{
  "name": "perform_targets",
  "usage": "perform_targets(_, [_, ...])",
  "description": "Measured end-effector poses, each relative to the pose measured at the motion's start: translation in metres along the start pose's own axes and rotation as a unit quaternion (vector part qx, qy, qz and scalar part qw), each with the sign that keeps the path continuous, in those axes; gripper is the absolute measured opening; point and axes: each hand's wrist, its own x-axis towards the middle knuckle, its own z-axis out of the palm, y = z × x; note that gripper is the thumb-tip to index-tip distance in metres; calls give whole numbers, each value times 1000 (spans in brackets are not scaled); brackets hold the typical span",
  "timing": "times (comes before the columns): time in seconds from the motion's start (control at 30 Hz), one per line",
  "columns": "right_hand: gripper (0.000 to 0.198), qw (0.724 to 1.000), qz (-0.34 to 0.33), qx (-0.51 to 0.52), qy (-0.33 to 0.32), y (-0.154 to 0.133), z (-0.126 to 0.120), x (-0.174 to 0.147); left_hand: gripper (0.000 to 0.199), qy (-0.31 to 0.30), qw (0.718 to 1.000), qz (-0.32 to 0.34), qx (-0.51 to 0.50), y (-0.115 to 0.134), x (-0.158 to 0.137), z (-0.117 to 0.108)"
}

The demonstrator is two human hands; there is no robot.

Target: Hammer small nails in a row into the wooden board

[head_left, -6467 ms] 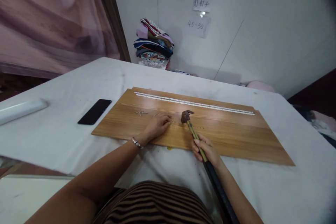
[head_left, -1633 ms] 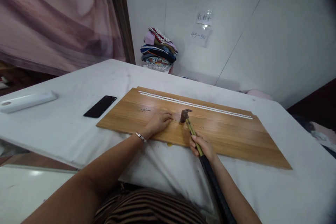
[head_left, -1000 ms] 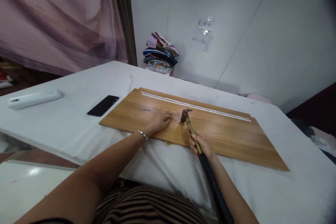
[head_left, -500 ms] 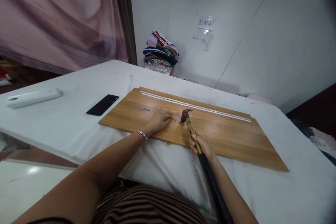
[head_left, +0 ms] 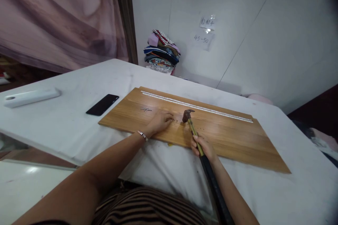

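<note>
The hammer [head_left: 207, 167] slants over the near edge of the board [head_left: 232, 133], head at mid-board, practically unmoved from half a second ago. The right hand [head_left: 208, 148] has its grip wrapped round the handle. Left of the board's middle, the left hand [head_left: 159, 123] rests unchanged, fingertips gathered; I can't tell whether they pinch anything. Nails [head_left: 146, 109] still lie toward the board's left end.

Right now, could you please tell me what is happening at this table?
The person's right hand grips a claw hammer, its head over a wooden board. The left hand lies on the board, near a few loose nails; whether it pinches one is too small to tell. A black smartphone lies beside the board on the white-covered table.
</note>
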Motion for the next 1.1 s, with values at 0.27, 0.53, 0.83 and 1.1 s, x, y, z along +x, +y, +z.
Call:
perform_targets(0.27, [44,1000,5,-12,-1,0,2,0,20,1,1000,-8,-10,4,0,-2])
perform_targets(0.53, [44,1000,-2,-7,-8,1,0,1,19,4,1000,-8,-16,-6,-2,6])
perform_targets(0.83, [38,1000,-7,-17,-9,-1,2,1,20,-2,1000,-9,-18,-4,-1,3])
perform_targets(1.1, [37,1000,-9,-17,-11,-2,3,-1,19,-3,1000,-6,-26,-7,-2,5])
